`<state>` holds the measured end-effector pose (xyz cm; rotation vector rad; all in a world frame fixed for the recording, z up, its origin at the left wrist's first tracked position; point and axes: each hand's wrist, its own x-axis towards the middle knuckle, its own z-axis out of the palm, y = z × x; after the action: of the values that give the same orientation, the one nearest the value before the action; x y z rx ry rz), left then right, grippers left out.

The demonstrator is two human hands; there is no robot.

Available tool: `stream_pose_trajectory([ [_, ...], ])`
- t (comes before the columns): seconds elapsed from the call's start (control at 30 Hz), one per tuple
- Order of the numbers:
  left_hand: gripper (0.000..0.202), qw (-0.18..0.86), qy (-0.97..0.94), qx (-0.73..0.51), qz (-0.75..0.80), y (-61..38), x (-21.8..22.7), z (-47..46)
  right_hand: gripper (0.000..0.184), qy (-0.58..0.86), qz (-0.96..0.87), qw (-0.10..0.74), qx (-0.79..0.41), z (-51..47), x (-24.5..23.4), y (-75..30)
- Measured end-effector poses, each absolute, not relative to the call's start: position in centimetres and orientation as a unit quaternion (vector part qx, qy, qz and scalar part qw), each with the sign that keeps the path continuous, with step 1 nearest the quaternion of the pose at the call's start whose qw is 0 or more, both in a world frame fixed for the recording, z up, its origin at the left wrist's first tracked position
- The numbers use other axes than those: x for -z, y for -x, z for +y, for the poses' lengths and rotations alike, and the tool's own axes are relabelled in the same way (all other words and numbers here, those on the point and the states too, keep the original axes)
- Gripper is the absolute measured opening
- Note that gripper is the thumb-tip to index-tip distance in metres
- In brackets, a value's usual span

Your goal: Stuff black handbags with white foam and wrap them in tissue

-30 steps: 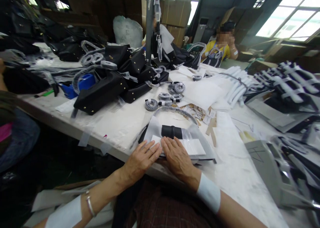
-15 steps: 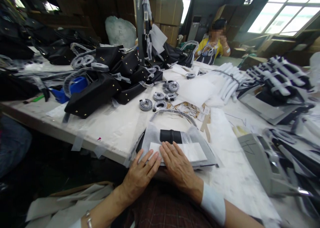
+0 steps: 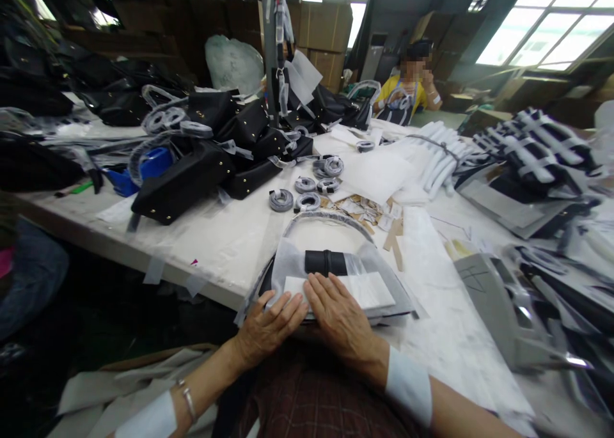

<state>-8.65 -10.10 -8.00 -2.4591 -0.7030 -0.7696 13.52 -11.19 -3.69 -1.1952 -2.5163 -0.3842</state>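
Wrapped bag (image 3: 361, 265) lies flat at the near edge of the table (image 3: 215, 252), with black bags (image 3: 182, 179) piled at left, the left hand (image 3: 269, 326) flattened and slightly spread on its near side, the right hand (image 3: 343, 316) flat on its white strip (image 3: 371, 289), and a grey device (image 3: 489, 310) at right.

LIGHT: large multi-paned glass window (image 3: 559, 29) glaring white at 2 o'clock | long white flat-topped table (image 3: 225, 236) reflecting softly | SHADOW: dark floor (image 3: 119, 313) sinking near-black at 8 o'clock | LENS: outer edges stretching, blurring
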Motion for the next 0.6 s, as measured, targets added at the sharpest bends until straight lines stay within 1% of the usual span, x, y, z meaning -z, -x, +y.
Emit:
stream_pose_trajectory([
  [0.2, 0.035, 0.194, 0.898, 0.302, -0.255, 8.4, 5.8, -9.9, 0.038, 0.445, -0.871, 0.160, 0.133, -11.5, 3.2, -13.3],
  [0.27, 0.035, 0.184, 0.897, 0.307, -0.259, 8.2, 5.0, -9.7, 0.044, 0.458, -0.869, 0.149, 0.112, -11.6, 2.5, -13.3],
  [0.4, 0.037, 0.160, 0.893, 0.311, -0.282, 7.7, 3.4, -9.1, 0.067, 0.479, -0.862, 0.144, 0.077, -11.5, 1.1, -13.3],
  [0.47, 0.038, 0.144, 0.891, 0.312, -0.297, 7.5, 2.5, -8.7, 0.065, 0.475, -0.861, 0.157, 0.087, -11.3, 0.6, -13.3],
  [0.6, 0.044, 0.130, 0.885, 0.316, -0.316, 7.3, 1.0, -8.3, 0.048, 0.462, -0.859, 0.184, 0.122, -10.7, 0.0, -13.2],
])
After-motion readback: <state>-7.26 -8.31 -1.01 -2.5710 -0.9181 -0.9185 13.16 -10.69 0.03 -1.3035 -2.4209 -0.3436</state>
